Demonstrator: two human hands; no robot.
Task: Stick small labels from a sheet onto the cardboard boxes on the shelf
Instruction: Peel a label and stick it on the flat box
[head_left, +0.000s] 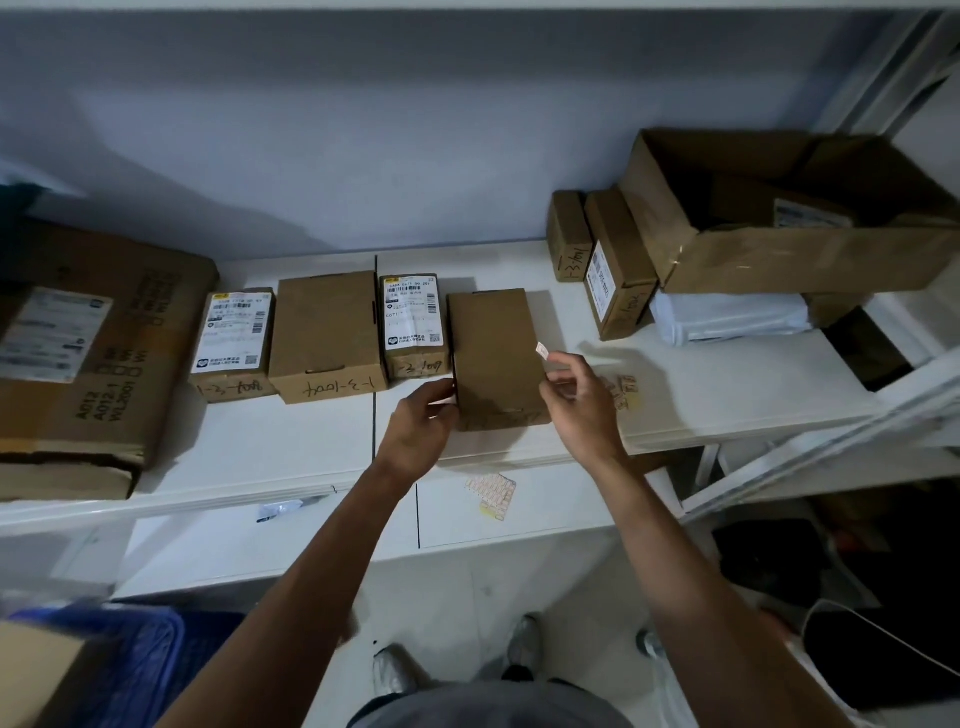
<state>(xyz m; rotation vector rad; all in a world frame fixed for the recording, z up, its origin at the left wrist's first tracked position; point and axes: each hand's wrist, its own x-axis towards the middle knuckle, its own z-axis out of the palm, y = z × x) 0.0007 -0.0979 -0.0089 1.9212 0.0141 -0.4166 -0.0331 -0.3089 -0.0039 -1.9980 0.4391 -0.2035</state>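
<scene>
A plain brown cardboard box (496, 358) lies flat near the front of the white shelf (727, 395). My left hand (422, 423) grips its lower left corner. My right hand (579, 402) is at the box's right edge and pinches a small white label (542, 351) between thumb and finger, held up beside the box's top face. A label sheet (623, 389) lies on the shelf just right of that hand, partly hidden by it. Another label sheet (492, 494) lies on the lower shelf below the box.
Three more small boxes (327, 335) stand in a row left of the held one, with a big carton (88, 358) at far left. At back right are two upright boxes (618, 270), an open carton (789, 213) and a white parcel (727, 319).
</scene>
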